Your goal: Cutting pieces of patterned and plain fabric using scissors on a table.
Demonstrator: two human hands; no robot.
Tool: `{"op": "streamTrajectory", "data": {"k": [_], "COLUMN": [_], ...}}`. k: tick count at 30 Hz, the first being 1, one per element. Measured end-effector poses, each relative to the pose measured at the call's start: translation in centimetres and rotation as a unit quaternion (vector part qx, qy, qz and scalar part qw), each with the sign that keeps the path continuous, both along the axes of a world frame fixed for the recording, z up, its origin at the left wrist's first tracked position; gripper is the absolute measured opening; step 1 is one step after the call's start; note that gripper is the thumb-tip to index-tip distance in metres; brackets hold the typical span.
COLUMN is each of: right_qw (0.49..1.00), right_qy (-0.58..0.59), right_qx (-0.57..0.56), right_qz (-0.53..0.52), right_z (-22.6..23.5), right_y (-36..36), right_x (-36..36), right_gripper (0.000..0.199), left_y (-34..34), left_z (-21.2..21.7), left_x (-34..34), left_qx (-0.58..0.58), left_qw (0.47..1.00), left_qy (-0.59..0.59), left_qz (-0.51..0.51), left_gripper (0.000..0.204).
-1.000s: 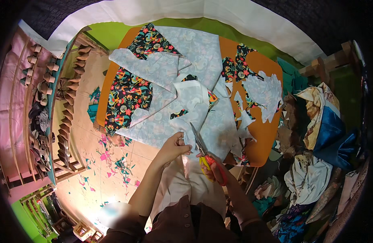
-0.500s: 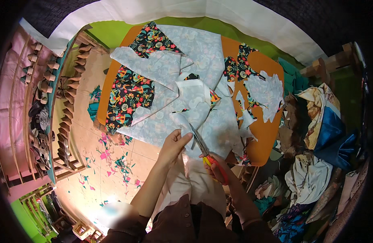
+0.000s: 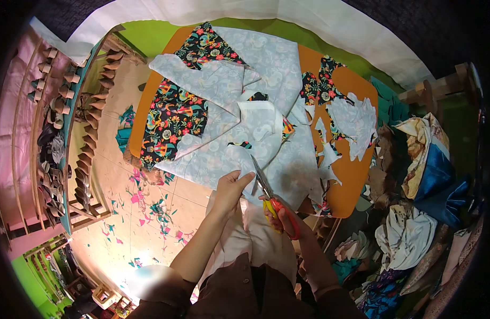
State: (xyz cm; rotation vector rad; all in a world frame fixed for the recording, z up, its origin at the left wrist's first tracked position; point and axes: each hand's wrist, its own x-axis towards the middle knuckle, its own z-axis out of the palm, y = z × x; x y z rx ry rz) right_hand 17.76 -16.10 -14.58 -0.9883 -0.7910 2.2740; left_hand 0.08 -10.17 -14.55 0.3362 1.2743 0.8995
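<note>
A large floral cloth [image 3: 202, 167], pale on its back and black with bright flowers on its face, lies spread and partly folded. My left hand [image 3: 233, 192] pinches its near edge between thumb and fingers. My right hand [image 3: 281, 219] is wrapped round the handles of a pair of scissors [image 3: 262, 181], one handle red, one yellow. The metal blades point up and left across the pale cloth, just right of my left thumb. How far the blades stand apart is hard to make out. A loose upper piece [image 3: 258, 119] lies over the larger cloth.
An orange-brown table [image 3: 343, 183] bears the cloth and ragged floral offcuts [image 3: 354, 125] at right. Wooden shoe lasts [image 3: 90, 143] line a rack on the left. Coloured scraps [image 3: 160, 212] litter the tiled floor. Heaped fabrics [image 3: 410, 234] fill the right side.
The cloth flap by the scissor tips now lies flatter. The scissor handles look a little further apart. The whole view has shifted slightly; both hands keep their holds.
</note>
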Motion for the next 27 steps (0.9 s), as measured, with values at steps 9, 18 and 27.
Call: {"op": "streamTrajectory", "data": {"k": [9,18,27], "right_qw": [0.993,0.994,0.999], "right_qy": [-0.004,0.025,0.006], "right_qx": [-0.115,-0.105,-0.020], "right_qz": [0.025,0.037,-0.025], "right_z": [0.5,-1.2,1.3], "right_y": [0.3,-0.2,0.8], "right_x": [-0.6,-0.1,-1.0], "right_gripper": [0.083,0.083,0.062], "left_y": [0.5,0.7,1.4], "left_z": [1.0,0.2,2.7], "left_x": [-0.3,-1.9,-2.1], "left_qx": [-0.017,-0.069,-0.081], "left_qw": [0.999,0.988,0.983], "left_qy": [0.009,0.021,0.035], "left_qz": [-0.026,-0.139,-0.162], "left_gripper": [0.013,0.010,0.014]}}
